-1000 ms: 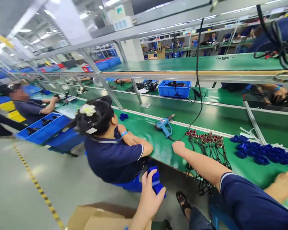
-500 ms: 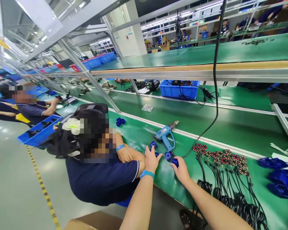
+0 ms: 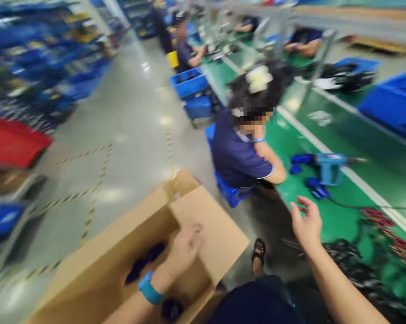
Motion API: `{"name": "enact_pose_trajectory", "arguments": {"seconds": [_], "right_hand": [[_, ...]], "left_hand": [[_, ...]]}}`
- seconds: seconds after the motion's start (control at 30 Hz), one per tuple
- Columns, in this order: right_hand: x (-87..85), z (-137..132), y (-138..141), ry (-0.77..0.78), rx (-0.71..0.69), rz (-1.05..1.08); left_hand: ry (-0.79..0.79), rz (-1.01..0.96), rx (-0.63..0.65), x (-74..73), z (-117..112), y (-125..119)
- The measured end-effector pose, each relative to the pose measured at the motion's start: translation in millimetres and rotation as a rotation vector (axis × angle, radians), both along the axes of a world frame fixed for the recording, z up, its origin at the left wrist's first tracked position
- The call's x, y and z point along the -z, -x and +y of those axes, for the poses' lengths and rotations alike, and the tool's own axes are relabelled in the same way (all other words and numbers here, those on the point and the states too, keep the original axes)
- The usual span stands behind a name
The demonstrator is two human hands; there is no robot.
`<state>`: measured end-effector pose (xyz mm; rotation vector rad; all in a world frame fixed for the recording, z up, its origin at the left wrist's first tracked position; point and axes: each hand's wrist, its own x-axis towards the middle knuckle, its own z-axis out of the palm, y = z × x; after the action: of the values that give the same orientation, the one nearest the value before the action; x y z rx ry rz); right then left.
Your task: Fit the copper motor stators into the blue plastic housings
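Observation:
My left hand (image 3: 184, 247), with a blue wristband, reaches down over an open cardboard box (image 3: 209, 225) on the floor; its fingers look loosely stretched and hold nothing, though motion blurs them. Dark blue plastic parts (image 3: 145, 263) lie inside the box. My right hand (image 3: 306, 222) hovers open, fingers apart, over the near edge of the green conveyor belt (image 3: 338, 216). Just beyond it a few blue parts (image 3: 316, 189) lie on the belt beside a light blue heat gun (image 3: 327, 165).
A seated co-worker in a dark blue shirt (image 3: 240, 150) leans on the belt to the left of the heat gun. Small motors with black wires (image 3: 378, 225) lie at right. Blue bins (image 3: 392, 105) stand on the far side, and more (image 3: 189, 85) beside the aisle.
The view has swung left and down. My left hand has left the belt and gone to the cardboard box. My right hand has let go of a blue part and pulled back.

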<state>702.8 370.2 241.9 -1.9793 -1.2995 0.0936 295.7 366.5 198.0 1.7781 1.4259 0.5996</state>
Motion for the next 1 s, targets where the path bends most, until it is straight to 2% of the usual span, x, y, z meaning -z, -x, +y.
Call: {"name": "enact_pose_trajectory", "arguments": {"seconds": [0.07,0.1,0.17,0.2,0.23,0.3,0.37,0.43,0.5,0.57,0.63,0.7,0.8,0.87,0.93,1.0], "right_hand": [[-22.6,11,78,0.058,-0.316,0.075],[-31.0,14,122,0.114,-0.497,0.095],[-36.3,12,214,0.266,-0.864,0.11],[-31.6,7,260,0.367,-1.033,0.092],[-21.7,-1,304,0.488,-1.185,0.04],[12.1,-25,382,0.791,-1.416,-0.18],[58.6,-61,443,1.112,-1.532,-0.474],[109.5,-106,484,1.396,-1.538,-0.63],[157.4,-153,506,1.645,-1.437,-0.588],[196.9,-197,514,1.755,-1.324,-0.536],[225.3,-232,513,1.744,-1.284,-0.599],[243.2,-254,507,1.663,-1.319,-0.692],[253.8,-263,495,1.567,-1.339,-0.734],[250.0,-254,489,1.605,-1.29,-0.751],[236.0,-234,489,1.67,-1.26,-0.734],[213.1,-199,494,1.699,-1.245,-0.662]], "left_hand": [[0.075,0.175,-0.395,25.7,-37,114],[0.127,0.275,-0.537,42.5,-60,166],[0.288,0.45,-0.601,80.3,-110,245],[0.38,0.502,-0.587,99.8,-133,272],[0.466,0.534,-0.549,118.8,-153,289],[0.59,0.558,-0.475,152.8,-181,304],[0.62,0.572,-0.435,180.7,-192,303],[0.569,0.579,-0.431,203.3,-192,295],[0.506,0.559,-0.421,221.9,-187,286],[0.49,0.549,-0.401,236.9,-182,277],[0.505,0.552,-0.394,249.2,-179,271],[0.54,0.535,-0.414,259.1,-179,269],[0.616,0.485,-0.436,264.8,-177,270],[0.634,0.471,-0.429,258.1,-177,269],[0.617,0.458,-0.399,245.4,-177,263],[0.574,0.43,-0.386,235.5,-171,247]]}}
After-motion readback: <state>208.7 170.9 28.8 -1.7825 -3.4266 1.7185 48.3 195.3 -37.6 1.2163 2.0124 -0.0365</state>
